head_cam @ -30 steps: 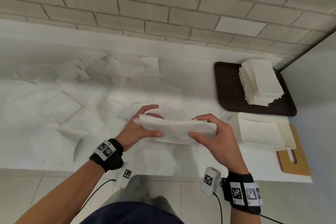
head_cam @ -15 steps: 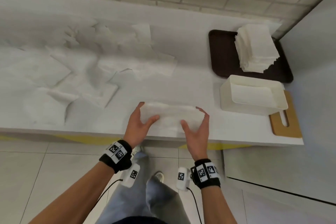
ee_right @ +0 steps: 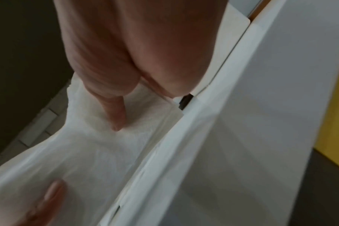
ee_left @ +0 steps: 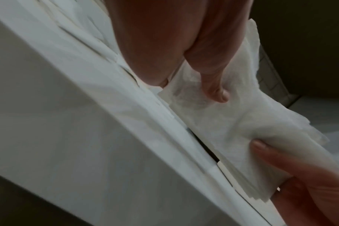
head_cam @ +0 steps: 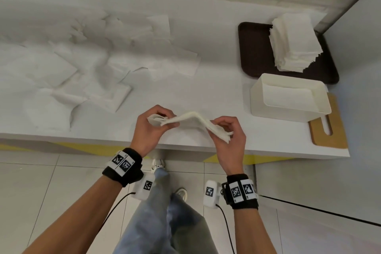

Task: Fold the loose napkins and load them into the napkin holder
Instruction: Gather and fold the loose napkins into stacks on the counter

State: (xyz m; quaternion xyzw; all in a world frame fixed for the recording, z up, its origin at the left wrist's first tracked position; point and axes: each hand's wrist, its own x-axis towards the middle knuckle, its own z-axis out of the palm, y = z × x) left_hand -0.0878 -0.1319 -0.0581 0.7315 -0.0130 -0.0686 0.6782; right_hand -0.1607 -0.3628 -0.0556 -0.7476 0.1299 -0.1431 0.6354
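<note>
Clearly, many loose white paper napkins (head_cam: 86, 64) are lying unfolded far left, the cream plastic napkin holder (head_cam: 288, 97) is waiting right, and left hand (head_cam: 149, 128) and right hand (head_cam: 228, 136) are pinching a bending napkin wad (head_cam: 191, 120) near the edge.

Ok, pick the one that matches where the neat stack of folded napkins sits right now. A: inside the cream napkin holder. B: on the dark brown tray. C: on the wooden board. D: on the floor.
B: the stack of folded napkins rests on the dark brown tray behind the napkin holder, not on the wooden board.
</note>
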